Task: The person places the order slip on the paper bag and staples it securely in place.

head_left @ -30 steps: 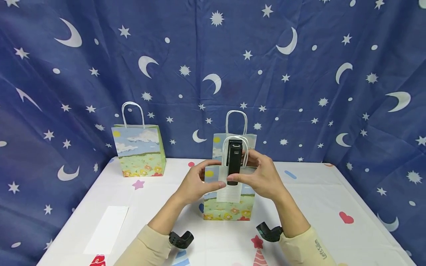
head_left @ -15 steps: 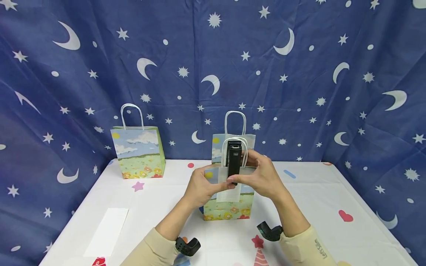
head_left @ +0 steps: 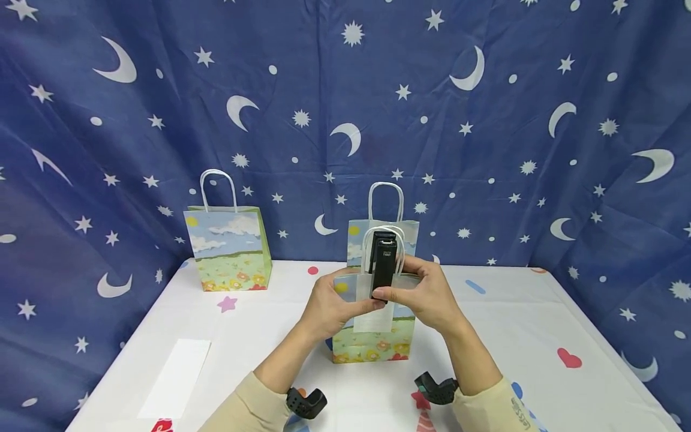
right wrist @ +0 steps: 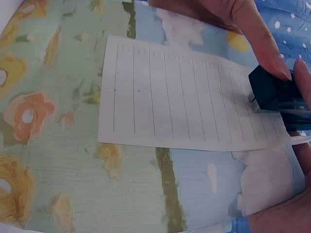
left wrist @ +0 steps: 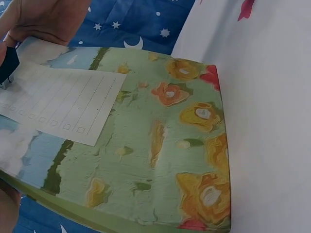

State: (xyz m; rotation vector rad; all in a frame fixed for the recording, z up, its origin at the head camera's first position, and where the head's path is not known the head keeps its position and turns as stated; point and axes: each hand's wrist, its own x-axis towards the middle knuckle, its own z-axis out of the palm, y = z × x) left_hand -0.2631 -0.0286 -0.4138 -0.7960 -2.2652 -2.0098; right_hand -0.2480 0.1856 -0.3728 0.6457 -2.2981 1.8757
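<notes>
A black stapler [head_left: 384, 264] stands upright over the top edge of a small paper gift bag [head_left: 372, 347], between its white handles. Under the stapler a lined checklist slip [right wrist: 189, 97] lies flat against the bag's front. My right hand [head_left: 426, 297] grips the stapler from the right, thumb on its front. From the left my left hand [head_left: 330, 306] reaches round the bag's edge, its thumb pressed on the stapler's lower end beside the right thumb. The fingers of both hands are mostly hidden behind the bag. In the left wrist view the stapler's end [left wrist: 8, 65] touches the slip.
Another matching gift bag [head_left: 411, 231] stands right behind the held one. A third bag [head_left: 229, 249] is at the back left of the white table [head_left: 513, 360]. A blank-looking white slip [head_left: 175, 378] lies at the front left. A blue curtain [head_left: 302, 156] hangs behind.
My left thumb has moved right, off the slip and onto the stapler's lower end. The stapler tilts slightly more to the right at its top; the right hand stays nearly in place.
</notes>
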